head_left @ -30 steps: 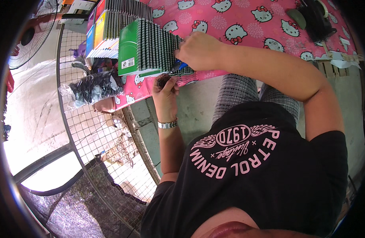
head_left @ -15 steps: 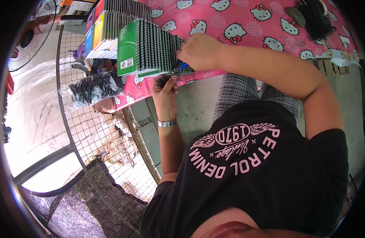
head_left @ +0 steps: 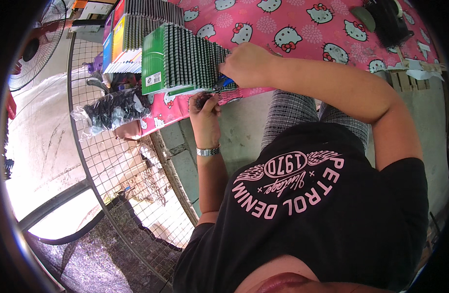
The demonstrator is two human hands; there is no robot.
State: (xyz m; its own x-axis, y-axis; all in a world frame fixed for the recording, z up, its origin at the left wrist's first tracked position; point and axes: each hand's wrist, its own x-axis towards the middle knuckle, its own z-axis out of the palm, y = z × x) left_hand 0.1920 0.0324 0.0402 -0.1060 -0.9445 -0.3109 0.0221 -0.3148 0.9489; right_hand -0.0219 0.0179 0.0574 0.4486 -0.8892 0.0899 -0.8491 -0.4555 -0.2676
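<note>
A leaning row of green spiral notebooks [head_left: 153, 61] with black wire bindings lies along the near edge of the table. At its right end, my right hand [head_left: 248, 66] is closed on blue-handled pliers [head_left: 225, 81], whose dark jaws point toward the lower corner of the bindings. Just below the row, my left hand [head_left: 205, 119] is curled with the thumb up around a dark tangle of thin wire pieces [head_left: 201, 100]. Its fingertips are close to the plier tip; whether they touch the notebooks I cannot tell.
The table wears a pink patterned cover [head_left: 263, 34]. More spiral notebooks [head_left: 132, 36] stand behind the green ones. A black bundle in clear plastic [head_left: 114, 110] lies at the left edge, by a wire mesh [head_left: 117, 166]. A fan [head_left: 36, 46] stands far left, a black object [head_left: 388, 24] far right.
The view has shifted very slightly. Both hands keep nearly the same places and grips, and the notebooks stay put.
</note>
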